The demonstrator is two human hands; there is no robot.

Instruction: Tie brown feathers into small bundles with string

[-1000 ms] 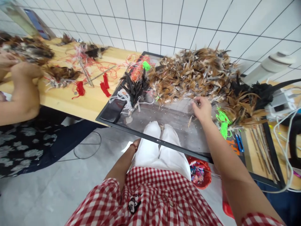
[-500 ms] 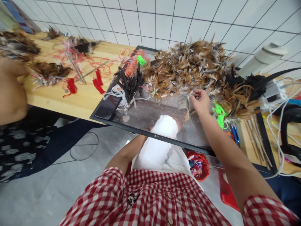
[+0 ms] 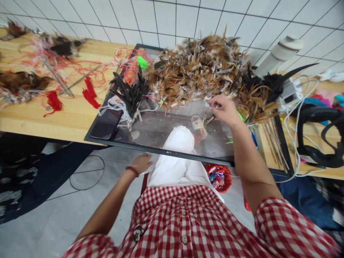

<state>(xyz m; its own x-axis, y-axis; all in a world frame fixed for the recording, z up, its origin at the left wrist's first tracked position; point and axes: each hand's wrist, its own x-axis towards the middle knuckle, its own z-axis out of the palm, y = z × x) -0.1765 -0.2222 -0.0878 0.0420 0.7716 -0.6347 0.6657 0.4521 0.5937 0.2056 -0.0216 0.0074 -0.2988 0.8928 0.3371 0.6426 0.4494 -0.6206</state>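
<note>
My right hand (image 3: pixel 222 109) is over the glossy black-framed panel (image 3: pixel 161 130), at the front edge of a big pile of brown feathers (image 3: pixel 199 70). Its thumb and fingers are pinched together; a tiny pale bit shows by the fingertips, too small to name. Below the panel's front edge, beside my white-clad leg, my left hand (image 3: pixel 141 163) hangs low with a red bracelet on the wrist. Motion blurs its fingers, and I see no object in it. Black feathers (image 3: pixel 131 91) with white ties lie left of the pile, near a dark phone (image 3: pixel 106 124).
Red yarn bundles (image 3: pixel 90 92), sticks and more feathers lie on the wooden table (image 3: pixel 80 123) at left. At right are thin sticks (image 3: pixel 275 143), white cables, a black headset (image 3: pixel 319 134) and a pale cylinder (image 3: pixel 279 53). A red basket (image 3: pixel 219 177) of scraps stands below the panel.
My left hand has come out from beneath the panel's edge and moved left and down. The right hand stays by the pile's front edge, its fingers still pinched. The view has shifted right.
</note>
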